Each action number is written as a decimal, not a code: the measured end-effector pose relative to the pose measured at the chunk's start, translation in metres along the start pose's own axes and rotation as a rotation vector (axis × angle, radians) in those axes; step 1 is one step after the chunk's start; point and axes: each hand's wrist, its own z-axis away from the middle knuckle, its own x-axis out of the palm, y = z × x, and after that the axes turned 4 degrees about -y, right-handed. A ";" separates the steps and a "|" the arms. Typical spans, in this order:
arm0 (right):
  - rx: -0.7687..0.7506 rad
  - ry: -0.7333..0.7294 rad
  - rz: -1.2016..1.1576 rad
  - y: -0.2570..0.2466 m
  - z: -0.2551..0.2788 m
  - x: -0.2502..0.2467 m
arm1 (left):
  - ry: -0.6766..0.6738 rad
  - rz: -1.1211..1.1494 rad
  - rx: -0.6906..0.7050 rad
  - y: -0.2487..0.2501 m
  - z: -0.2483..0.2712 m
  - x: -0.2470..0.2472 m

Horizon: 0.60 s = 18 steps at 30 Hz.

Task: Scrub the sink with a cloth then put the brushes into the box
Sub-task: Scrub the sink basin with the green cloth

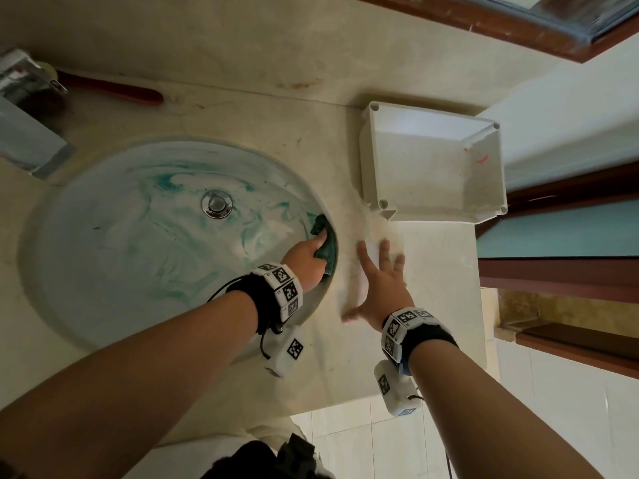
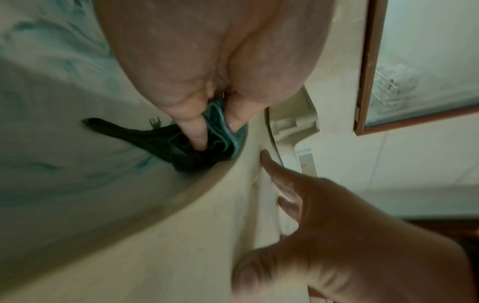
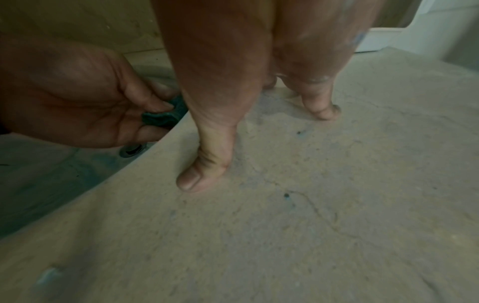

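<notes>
Counter (image 1: 415, 340) under flat right hand (image 1: 380, 288), left hand (image 1: 306, 259) gripping cloth (image 1: 326, 250) at sink (image 1: 103, 326) edge

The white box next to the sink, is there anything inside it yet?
Empty. The head view looks straight into the white box on the counter and shows only its bare floor with a small red smear; no brushes are in it.

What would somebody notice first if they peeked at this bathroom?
Probably the round white sink streaked with teal swirls, where the left hand presses a dark green cloth against its right wall. Next, the empty white plastic box on the beige counter, beyond the flat right hand.
</notes>
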 end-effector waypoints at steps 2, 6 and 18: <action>-0.002 0.000 -0.007 0.000 0.000 0.000 | -0.028 -0.071 0.008 -0.009 0.003 0.003; -0.004 -0.007 -0.004 -0.002 0.000 0.000 | 0.021 -0.043 0.019 -0.004 -0.005 -0.003; -0.007 -0.015 0.003 -0.001 0.000 -0.001 | 0.101 0.052 0.006 0.000 -0.014 0.001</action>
